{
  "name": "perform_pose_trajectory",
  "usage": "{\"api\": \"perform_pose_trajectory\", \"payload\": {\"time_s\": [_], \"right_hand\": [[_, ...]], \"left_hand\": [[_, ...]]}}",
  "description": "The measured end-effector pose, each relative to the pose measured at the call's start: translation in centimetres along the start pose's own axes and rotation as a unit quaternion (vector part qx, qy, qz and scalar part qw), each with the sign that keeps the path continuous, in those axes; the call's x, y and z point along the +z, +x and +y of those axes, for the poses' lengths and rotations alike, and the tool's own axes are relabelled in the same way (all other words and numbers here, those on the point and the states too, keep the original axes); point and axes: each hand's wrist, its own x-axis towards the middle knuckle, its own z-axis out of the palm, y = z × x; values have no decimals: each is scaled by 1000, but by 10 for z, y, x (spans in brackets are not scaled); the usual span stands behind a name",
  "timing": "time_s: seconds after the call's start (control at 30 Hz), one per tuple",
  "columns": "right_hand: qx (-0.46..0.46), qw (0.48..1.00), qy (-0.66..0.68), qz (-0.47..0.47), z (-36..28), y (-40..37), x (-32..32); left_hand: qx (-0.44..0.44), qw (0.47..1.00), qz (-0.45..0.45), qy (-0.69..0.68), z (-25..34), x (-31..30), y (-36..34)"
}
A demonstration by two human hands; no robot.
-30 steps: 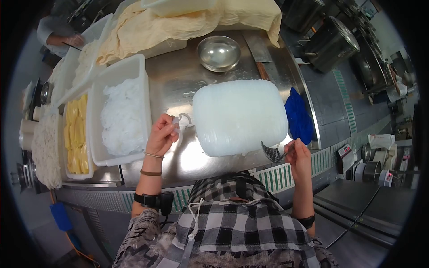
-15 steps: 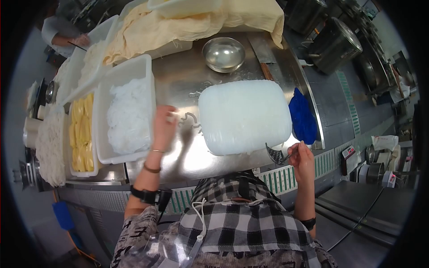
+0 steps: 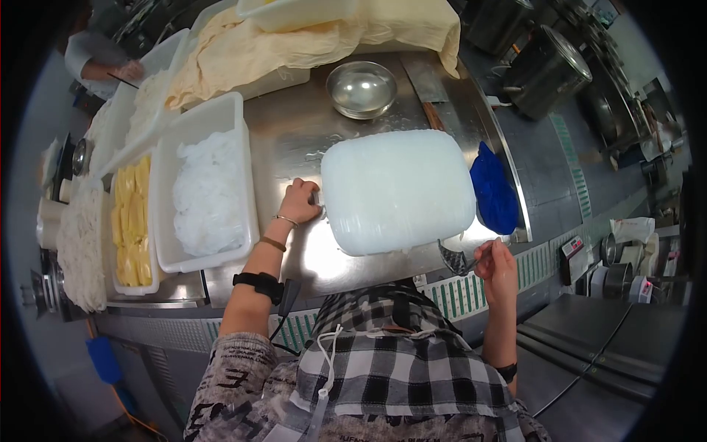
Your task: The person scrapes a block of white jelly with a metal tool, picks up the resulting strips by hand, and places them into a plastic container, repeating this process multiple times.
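Note:
A large whitish translucent block [image 3: 398, 191] with rounded corners lies on the steel table [image 3: 283, 118]. My left hand [image 3: 300, 202] rests on the table just left of the block, fingers curled round scraps on the surface that are too small to name. My right hand [image 3: 497, 259], near the table's front right, pinches the handle of a dark perforated tool [image 3: 454, 259], whose curved head hangs by the block's lower right corner. A blue cloth or bag [image 3: 495, 190] lies right of the block.
A white tub of white strips [image 3: 210, 195] and a tray of yellow pieces [image 3: 131, 221] stand left. Behind are a metal bowl [image 3: 361, 90], a cleaver [image 3: 425, 79] and cloth-covered tubs [image 3: 280, 51]. A co-worker [image 3: 92, 55] is at the far left.
My left hand has moved right, from beside the white tub to the table by the block, and its fingers have curled down. My right hand has barely moved and still holds the tool.

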Motion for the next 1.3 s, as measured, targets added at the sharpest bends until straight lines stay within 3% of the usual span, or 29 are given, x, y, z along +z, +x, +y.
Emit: {"api": "perform_pose_trajectory", "payload": {"time_s": [0.13, 0.33, 0.43, 0.63, 0.73, 0.83, 0.9, 1.0, 1.03, 1.1, 1.17, 1.3], "right_hand": [[-4, 1000, -7, 1, 1, 2, 0], [14, 1000, 3, -3, -2, 3, 2], [8, 1000, -4, -8, -2, 3, -1], [15, 1000, -18, 0, -4, 4, 2], [15, 1000, -23, 2, -6, 5, 2], [6, 1000, -15, 2, -6, 6, -3], [7, 1000, -15, 9, -8, 6, -6], [8, 1000, -17, 20, -10, 5, -10], [3, 1000, -18, 22, -11, 6, -11], [6, 999, -23, 26, -13, 8, -11], [8, 999, -26, 30, -12, 9, -11], [18, 999, -25, 23, -11, 13, -12]], "left_hand": [[26, 995, -53, 82, 7, 17, -7], [-45, 994, 62, 81, 0, 23, -1], [-117, 983, 135, -33, -4, 15, 9], [-130, 984, 73, 98, 12, 17, 23], [-130, 979, 94, 128, 7, 25, 28], [-117, 989, 72, 50, -5, 16, 29], [-58, 988, 143, -14, -5, -2, 23], [-32, 970, 232, -70, 15, -76, 0], [-9, 964, 264, -38, 3, -98, -6], [-46, 937, 334, 92, -17, -137, -18], [-13, 853, 443, 275, -23, -155, -24], [68, 915, 373, 141, 18, -113, -27]]}}
